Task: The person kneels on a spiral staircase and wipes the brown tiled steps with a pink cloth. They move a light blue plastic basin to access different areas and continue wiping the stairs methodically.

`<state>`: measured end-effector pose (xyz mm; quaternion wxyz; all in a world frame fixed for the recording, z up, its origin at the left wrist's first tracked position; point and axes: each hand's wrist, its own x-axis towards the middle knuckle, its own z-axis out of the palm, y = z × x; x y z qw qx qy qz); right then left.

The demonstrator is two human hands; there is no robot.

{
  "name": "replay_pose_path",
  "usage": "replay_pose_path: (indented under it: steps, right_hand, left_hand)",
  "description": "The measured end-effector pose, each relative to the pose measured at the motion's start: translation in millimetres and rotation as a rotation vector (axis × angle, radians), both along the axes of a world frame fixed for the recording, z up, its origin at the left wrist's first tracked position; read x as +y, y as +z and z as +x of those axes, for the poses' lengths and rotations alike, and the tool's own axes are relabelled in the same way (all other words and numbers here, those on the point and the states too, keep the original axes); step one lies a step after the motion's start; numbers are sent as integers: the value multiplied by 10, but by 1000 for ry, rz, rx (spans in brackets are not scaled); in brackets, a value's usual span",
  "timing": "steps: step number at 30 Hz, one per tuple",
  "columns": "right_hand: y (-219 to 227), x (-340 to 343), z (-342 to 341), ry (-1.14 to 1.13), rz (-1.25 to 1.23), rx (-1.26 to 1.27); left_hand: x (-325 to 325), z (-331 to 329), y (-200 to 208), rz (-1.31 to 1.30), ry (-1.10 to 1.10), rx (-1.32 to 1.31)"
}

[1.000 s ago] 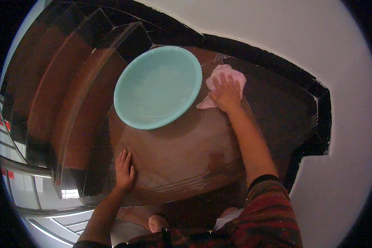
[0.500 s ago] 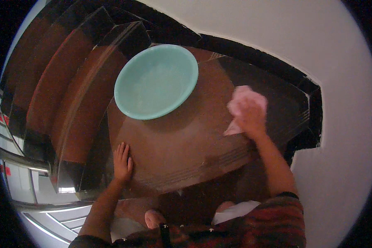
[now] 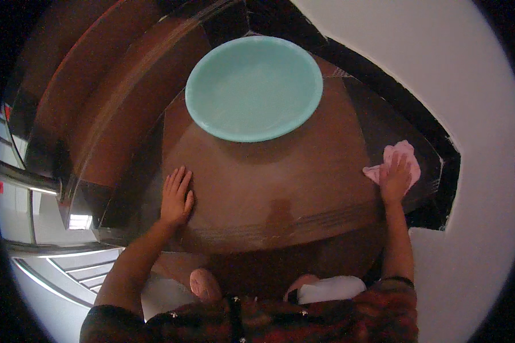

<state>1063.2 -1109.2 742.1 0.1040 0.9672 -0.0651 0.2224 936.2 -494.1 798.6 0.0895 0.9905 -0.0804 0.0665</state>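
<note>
My left hand [image 3: 177,197] rests palm down on the left part of a brown stone stair landing [image 3: 257,180], fingers stretched out, nothing held. At the right, my right hand [image 3: 395,182] presses a crumpled pink cloth [image 3: 405,150] against the dark border of the landing. The cloth bunches out past the fingertips and to the left of the hand. Beyond both hands stands a wide light-green basin [image 3: 212,111] on the far part of the landing. Whether it has water in it, I cannot tell.
Brown steps [image 3: 103,108] with dark edges lie to the left. A metal railing [image 3: 28,182] stands at the lower left. Black skirting [image 3: 409,94] and a white wall [image 3: 475,188] bound the right side. My feet are by the near edge.
My right hand and the cloth have moved right, from the brown stone onto the dark border. The view has shifted, so the basin appears farther right. My left hand stays flat on the landing.
</note>
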Motion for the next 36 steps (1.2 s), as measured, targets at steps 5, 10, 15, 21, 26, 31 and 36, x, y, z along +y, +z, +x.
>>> replay_pose_path:
  steps: [5,10,15,21,26,31,36]
  right_hand:
    - [49,835,-59,217,70,99]
    - [263,1769,-116,444,183,181]
    - [339,2621,-347,724,227,236]
    - [411,3298,-628,987,348,385]
    - [505,3077,-288,1175,922,641]
    - [651,2141,-191,735,590,295]
    - [444,1806,-474,429,221,526]
  left_hand:
    - [9,2,8,-10,3,-10]
    - [20,3,3,14,37,22]
    - [10,-7,-59,-19,28,42]
    - [26,-5,-117,-32,27,24]
    - [77,-38,-125,-56,15,-20]
    - [76,-36,-144,4,14,-54]
    - [-98,96,62,-14,117,63]
